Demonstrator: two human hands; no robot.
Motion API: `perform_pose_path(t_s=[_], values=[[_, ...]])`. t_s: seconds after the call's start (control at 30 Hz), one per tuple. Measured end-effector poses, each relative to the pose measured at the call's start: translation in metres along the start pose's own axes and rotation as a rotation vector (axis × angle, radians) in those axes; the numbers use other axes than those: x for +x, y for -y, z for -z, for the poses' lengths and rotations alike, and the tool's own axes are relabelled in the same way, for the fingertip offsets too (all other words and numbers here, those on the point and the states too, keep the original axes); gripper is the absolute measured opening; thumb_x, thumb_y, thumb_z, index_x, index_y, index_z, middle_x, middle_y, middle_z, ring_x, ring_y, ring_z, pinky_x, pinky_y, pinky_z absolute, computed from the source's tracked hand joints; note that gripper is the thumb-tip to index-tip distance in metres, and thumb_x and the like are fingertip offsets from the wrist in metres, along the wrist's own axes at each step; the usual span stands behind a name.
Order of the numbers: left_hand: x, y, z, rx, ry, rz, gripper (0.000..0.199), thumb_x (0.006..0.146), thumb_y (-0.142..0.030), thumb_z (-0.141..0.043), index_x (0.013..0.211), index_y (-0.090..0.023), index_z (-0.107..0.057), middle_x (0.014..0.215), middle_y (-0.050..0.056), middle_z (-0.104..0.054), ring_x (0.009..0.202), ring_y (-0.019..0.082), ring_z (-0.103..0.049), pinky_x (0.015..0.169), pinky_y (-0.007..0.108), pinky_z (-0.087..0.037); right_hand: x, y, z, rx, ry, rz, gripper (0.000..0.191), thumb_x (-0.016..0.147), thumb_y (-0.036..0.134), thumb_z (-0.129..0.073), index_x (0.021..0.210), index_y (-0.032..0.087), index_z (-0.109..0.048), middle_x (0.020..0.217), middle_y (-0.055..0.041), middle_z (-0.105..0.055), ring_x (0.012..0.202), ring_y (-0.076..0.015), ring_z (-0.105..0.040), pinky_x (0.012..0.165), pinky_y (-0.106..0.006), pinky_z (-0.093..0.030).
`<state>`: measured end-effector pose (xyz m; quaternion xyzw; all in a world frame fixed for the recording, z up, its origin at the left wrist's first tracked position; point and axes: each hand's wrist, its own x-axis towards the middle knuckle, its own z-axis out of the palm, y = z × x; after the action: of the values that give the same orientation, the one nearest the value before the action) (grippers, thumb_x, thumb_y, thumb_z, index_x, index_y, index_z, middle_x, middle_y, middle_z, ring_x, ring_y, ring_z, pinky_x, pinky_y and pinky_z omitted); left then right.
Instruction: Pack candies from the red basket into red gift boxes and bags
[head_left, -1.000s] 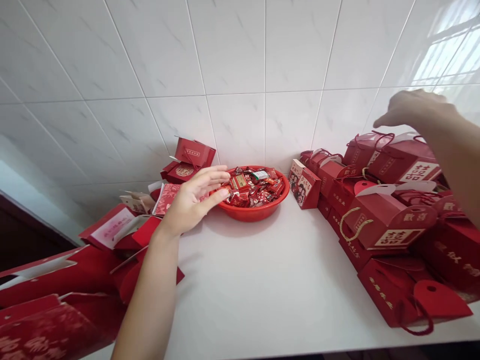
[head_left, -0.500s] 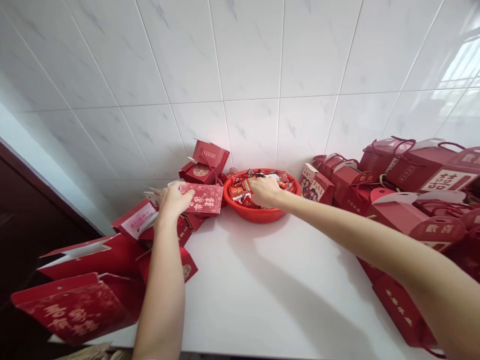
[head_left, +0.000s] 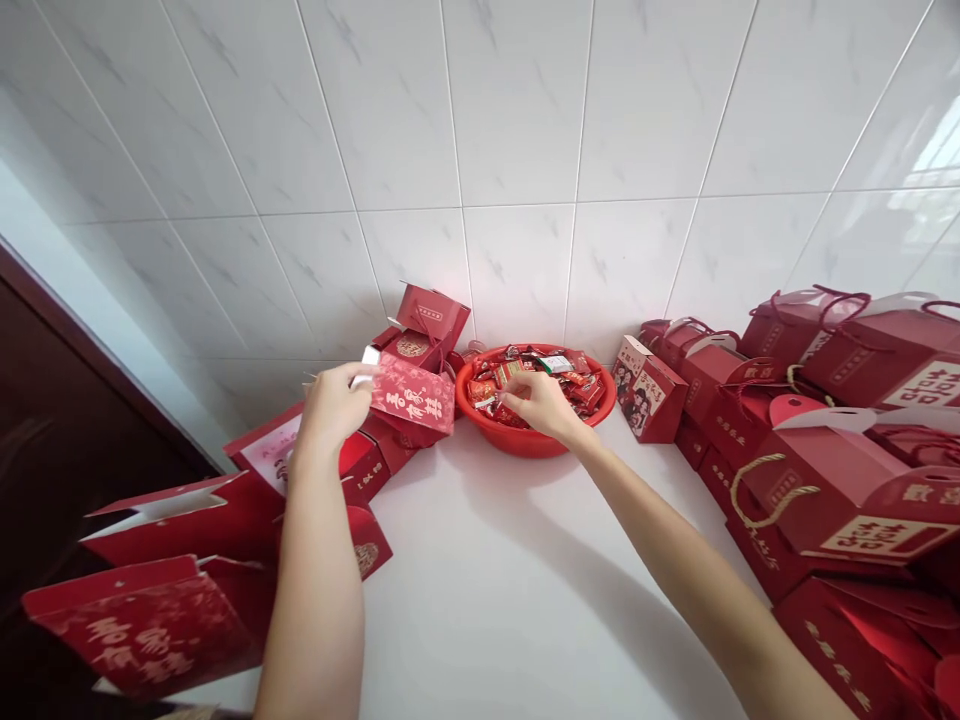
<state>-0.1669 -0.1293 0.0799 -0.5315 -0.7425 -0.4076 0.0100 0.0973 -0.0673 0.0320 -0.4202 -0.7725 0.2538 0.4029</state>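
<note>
My left hand (head_left: 334, 405) is closed on the end of a red gift box (head_left: 412, 392) with pale printed characters. The box is held tilted on its side, a white flap showing by the fingers, close to the left of a red plastic basin (head_left: 517, 440). Wrapped candies (head_left: 581, 385), mostly in red packets, fill the basin. Over its front part is my right hand (head_left: 541, 403), thumb and fingers pinched together just above the candies. What lies between those fingertips, if anything, is too small to make out.
Red gift boxes (head_left: 431, 315) stand stacked behind my left hand. Open red paper bags (head_left: 142, 630) are at the left table edge. Many handled red boxes (head_left: 862, 480) crowd the right side, with a printed box (head_left: 649, 390) beside the basin. A tiled wall (head_left: 517, 110) rises behind.
My right hand has drawn back slightly and lifted from deeper among the candies, its fingers now showing. The left hand still holds the box, turned a little more. The view has shifted slightly.
</note>
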Motion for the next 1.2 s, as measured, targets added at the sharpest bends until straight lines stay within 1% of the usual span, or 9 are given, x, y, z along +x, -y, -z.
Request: perform_pose_path(t_s=[0.17, 0.33, 0.4, 0.67, 0.83, 0.93, 1.03, 1.13, 1.2], values=[[-0.027, -0.035, 0.018, -0.202, 0.172, -0.234, 0.039, 0.082, -0.037, -0.051, 0.107, -0.021, -0.077, 0.086, 0.003, -0.074, 0.075, 0.022, -0.065, 0.075, 0.032, -0.053, -0.001, -0.003, 0.026, 0.244, -0.119, 0.01, 0.015, 0.075, 0.032, -0.061, 0.073, 0.017, -0.065, 0.075, -0.0031, -0.069, 0.071, -0.0168, -0.062, 0.068, -0.027, -0.046], [-0.05, -0.067, 0.003, -0.265, 0.735, -0.572, 0.03, 0.085, -0.033, -0.054, 0.099, -0.024, -0.08, 0.089, 0.001, -0.077, 0.079, 0.02, -0.067, 0.072, 0.028, -0.052, 0.005, -0.022, 0.05, 0.305, -0.128, -0.034, 0.025, 0.071, 0.041, -0.065, 0.076, 0.017, -0.066, 0.072, -0.0035, -0.069, 0.066, -0.016, -0.059, 0.064, -0.028, -0.046], [-0.057, -0.076, -0.011, -0.27, 0.874, -0.655, 0.03, 0.086, -0.025, -0.052, 0.097, -0.025, -0.08, 0.091, 0.001, -0.078, 0.08, 0.019, -0.069, 0.074, 0.028, -0.051, 0.009, -0.034, 0.055, 0.232, -0.105, -0.068, 0.024, 0.071, 0.039, -0.064, 0.075, 0.016, -0.067, 0.071, -0.0032, -0.068, 0.065, -0.0159, -0.059, 0.063, -0.027, -0.045], [-0.07, -0.09, -0.054, -0.299, 1.066, -0.736, 0.031, 0.086, -0.012, -0.05, 0.094, -0.021, -0.079, 0.098, 0.003, -0.077, 0.091, 0.019, -0.07, 0.079, 0.026, -0.051, 0.02, -0.087, 0.045, -0.062, 0.047, -0.222, 0.012, 0.072, 0.021, -0.068, 0.083, 0.016, -0.067, 0.072, -0.0019, -0.069, 0.07, -0.0164, -0.064, 0.065, -0.025, -0.047], [-0.06, -0.084, -0.054, -0.487, 1.198, -0.746, 0.019, 0.089, -0.029, -0.062, 0.091, -0.023, -0.08, 0.12, 0.008, -0.071, 0.106, 0.022, -0.069, 0.09, 0.03, -0.053, 0.021, -0.093, 0.035, -0.137, 0.199, -0.17, 0.048, 0.059, 0.02, -0.084, 0.104, 0.018, -0.07, 0.101, -0.0063, -0.075, 0.092, -0.0232, -0.069, 0.081, -0.03, -0.053], [-0.054, -0.081, -0.059, -0.63, 1.198, -0.677, 0.02, 0.088, -0.036, -0.066, 0.094, -0.022, -0.079, 0.124, 0.01, -0.07, 0.113, 0.024, -0.067, 0.094, 0.034, -0.054, 0.019, -0.091, 0.036, -0.252, 0.301, -0.128, 0.074, 0.057, 0.022, -0.087, 0.127, 0.02, -0.064, 0.125, -0.0115, -0.069, 0.115, -0.0296, -0.064, 0.097, -0.035, -0.049], [-0.047, -0.076, -0.075, -0.664, 0.995, -0.535, 0.025, 0.088, -0.039, -0.064, 0.099, -0.019, -0.075, 0.116, 0.01, -0.073, 0.108, 0.024, -0.068, 0.097, 0.037, -0.053, 0.019, -0.088, 0.038, -0.244, 0.406, -0.07, 0.065, 0.065, 0.018, -0.081, 0.127, 0.021, -0.064, 0.123, -0.0101, -0.07, 0.113, -0.0282, -0.064, 0.094, -0.033, -0.049], [-0.037, -0.067, -0.098, -0.484, 0.757, -0.41, 0.027, 0.086, -0.036, -0.061, 0.102, -0.017, -0.073, 0.111, 0.009, -0.075, 0.102, 0.024, -0.07, 0.096, 0.038, -0.053, 0.021, -0.087, 0.039, -0.25, 0.491, -0.024, 0.056, 0.069, 0.016, -0.077, 0.123, 0.02, -0.066, 0.116, -0.0076, -0.071, 0.104, -0.0251, -0.066, 0.087, -0.03, -0.049], [-0.029, -0.064, -0.114, -0.283, 0.707, -0.363, 0.025, 0.082, -0.03, -0.061, 0.1, -0.017, -0.073, 0.107, 0.008, -0.076, 0.099, 0.025, -0.07, 0.093, 0.036, -0.053, 0.023, -0.086, 0.04, -0.283, 0.514, -0.025, 0.054, 0.068, 0.016, -0.077, 0.121, 0.021, -0.068, 0.111, -0.0062, -0.071, 0.098, -0.0237, -0.065, 0.083, -0.029, -0.048]])
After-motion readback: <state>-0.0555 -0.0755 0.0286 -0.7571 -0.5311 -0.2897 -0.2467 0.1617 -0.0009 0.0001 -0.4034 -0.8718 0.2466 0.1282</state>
